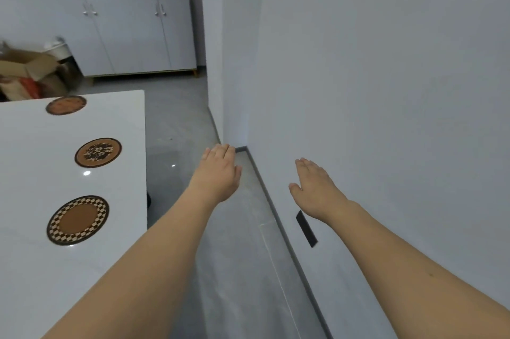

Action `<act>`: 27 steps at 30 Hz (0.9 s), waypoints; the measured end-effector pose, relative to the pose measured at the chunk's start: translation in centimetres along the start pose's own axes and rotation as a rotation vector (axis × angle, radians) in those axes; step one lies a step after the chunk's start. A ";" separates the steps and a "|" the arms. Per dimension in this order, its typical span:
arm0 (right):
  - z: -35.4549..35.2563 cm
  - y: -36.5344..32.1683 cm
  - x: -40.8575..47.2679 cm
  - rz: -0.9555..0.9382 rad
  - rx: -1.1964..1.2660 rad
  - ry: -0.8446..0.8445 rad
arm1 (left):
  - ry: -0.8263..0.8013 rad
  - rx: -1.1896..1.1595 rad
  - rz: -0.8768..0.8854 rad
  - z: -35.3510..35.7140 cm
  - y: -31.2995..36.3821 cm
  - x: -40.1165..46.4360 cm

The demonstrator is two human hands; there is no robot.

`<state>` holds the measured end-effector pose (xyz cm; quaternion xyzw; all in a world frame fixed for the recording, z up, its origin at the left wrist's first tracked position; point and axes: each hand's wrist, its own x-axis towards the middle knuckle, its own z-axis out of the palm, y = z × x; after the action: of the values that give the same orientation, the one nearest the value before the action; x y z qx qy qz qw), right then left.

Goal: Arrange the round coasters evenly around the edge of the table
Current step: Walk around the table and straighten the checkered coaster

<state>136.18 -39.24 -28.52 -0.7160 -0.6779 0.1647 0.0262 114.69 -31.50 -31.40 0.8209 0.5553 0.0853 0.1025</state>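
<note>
Three round brown coasters lie in a row along the right edge of the white table point(33, 162). Nearest me is a checker-rimmed coaster point(77, 220), then a coaster with a speckled centre point(98, 152), and a plain-rimmed coaster point(66, 105) near the far corner. My left hand point(220, 173) is stretched out over the floor to the right of the table, palm down, holding nothing. My right hand point(314, 189) is also held out flat and empty, close to the white wall. Both hands are well away from the coasters.
A grey floor strip point(237, 269) runs between the table and the white wall point(386, 90) on the right. A white cabinet point(129, 32) with clutter on top stands at the back. Cardboard boxes point(27, 73) and a white bin point(59, 48) sit behind the table.
</note>
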 end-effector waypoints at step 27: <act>-0.1 -3.7 32.5 -0.165 -0.070 -0.169 | -0.023 -0.056 -0.264 3.7 -14.9 23.2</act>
<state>133.52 -7.09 -33.98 -0.6418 -0.7396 0.1980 -0.0428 110.88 -4.86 -38.23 0.7386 0.6545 0.0772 0.1422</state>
